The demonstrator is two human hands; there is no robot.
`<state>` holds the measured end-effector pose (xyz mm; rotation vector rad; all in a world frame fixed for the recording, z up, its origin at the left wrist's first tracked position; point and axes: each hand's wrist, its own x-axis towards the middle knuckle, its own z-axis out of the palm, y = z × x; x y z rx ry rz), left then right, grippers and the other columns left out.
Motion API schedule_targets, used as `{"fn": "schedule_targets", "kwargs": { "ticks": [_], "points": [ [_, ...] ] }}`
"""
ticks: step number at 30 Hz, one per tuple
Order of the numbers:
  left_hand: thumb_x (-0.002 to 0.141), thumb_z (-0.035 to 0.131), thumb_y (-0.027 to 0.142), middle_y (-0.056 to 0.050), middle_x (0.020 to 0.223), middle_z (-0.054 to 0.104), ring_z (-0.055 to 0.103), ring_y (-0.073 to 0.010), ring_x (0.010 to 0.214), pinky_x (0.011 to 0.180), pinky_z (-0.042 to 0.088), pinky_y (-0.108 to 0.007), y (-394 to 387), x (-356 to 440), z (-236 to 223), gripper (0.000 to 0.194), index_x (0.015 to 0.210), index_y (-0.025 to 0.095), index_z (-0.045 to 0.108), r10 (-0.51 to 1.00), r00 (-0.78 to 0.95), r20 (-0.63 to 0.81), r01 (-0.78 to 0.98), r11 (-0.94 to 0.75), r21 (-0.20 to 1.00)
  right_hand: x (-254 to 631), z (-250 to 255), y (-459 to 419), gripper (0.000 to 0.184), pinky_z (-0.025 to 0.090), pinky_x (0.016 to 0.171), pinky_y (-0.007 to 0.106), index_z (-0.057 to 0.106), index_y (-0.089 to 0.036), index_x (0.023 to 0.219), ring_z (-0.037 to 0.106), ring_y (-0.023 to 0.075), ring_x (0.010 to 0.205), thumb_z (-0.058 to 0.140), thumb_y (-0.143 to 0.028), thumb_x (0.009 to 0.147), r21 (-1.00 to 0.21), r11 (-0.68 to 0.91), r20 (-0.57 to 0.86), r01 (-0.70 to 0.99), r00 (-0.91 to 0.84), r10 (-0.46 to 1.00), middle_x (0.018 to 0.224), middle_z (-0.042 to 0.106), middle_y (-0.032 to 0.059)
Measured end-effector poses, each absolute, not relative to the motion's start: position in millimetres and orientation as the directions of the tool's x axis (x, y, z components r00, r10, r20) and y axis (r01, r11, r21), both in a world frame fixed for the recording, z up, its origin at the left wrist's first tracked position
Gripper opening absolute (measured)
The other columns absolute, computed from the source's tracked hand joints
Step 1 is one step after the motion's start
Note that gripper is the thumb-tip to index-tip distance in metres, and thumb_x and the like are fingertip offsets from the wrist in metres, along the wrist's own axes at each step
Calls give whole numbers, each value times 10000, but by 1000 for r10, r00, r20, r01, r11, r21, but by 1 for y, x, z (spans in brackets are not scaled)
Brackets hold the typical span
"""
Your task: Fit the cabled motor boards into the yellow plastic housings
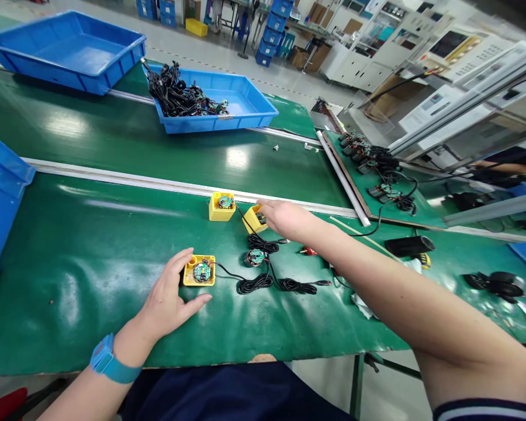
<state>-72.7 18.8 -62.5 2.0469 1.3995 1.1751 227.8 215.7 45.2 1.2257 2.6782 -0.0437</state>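
My left hand (169,295) is open, fingers and thumb spread in a C beside a yellow box (199,280). Its index finger lies along the box's left edge, while the thumb is apart from it. Inside sits a small motor with a green circuit board (202,271), its black cable running right. My right hand (284,217) is on a second yellow box (249,219), which stands askew; its fingers lie along the rim and its thumb is hidden. Another yellow box (221,211) with a motor stands left of that. A loose motor (255,257) lies among coiled black cables (255,284).
Beyond the white rail (114,173) stand a blue tray of cabled parts (219,124) and another blue tray (100,85). A blue bin (4,175) borders the left. More motors (383,192) lie at the right, near a black cylinder (408,246) and a red-tipped item (307,251).
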Motion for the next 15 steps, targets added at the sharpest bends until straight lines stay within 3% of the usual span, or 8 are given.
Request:
{"fn": "schedule_targets", "kwargs": {
  "ticks": [5,9,12,15],
  "points": [
    [947,726,418,-179,1460,602,622,-322,1351,1115,552,-519,26,-70,-73,801,1590,221,291,892,78,446,639,-388,665,235,40,201,474,541,957,399,496,-124,1435,708,296,1110,576,-247,984,-106,575,-73,811,-583,809,1301,691,186],
    [938,716,488,-176,1425,629,645,-335,1313,1096,559,-517,40,-77,-76,756,1553,205,379,886,35,462,687,-357,633,230,27,201,664,500,1066,382,518,-169,1444,619,296,1306,784,-247,842,-226,541,-30,810,-561,827,1499,558,190],
    [897,748,524,-173,1384,641,672,-345,1252,1069,565,-520,51,-84,-72,757,1514,205,447,900,-93,427,715,-238,658,229,21,211,668,508,1029,348,572,-163,1372,648,271,1233,860,-252,776,-301,491,1,817,-515,857,1370,635,158],
    [888,751,527,-202,1407,599,655,-371,1249,1062,549,-570,55,-84,-64,814,1545,184,413,909,-190,371,732,-120,671,235,23,220,660,536,928,362,600,-135,1279,688,268,1055,913,-326,731,-361,401,50,842,-412,910,1209,676,145]
  ]
}}
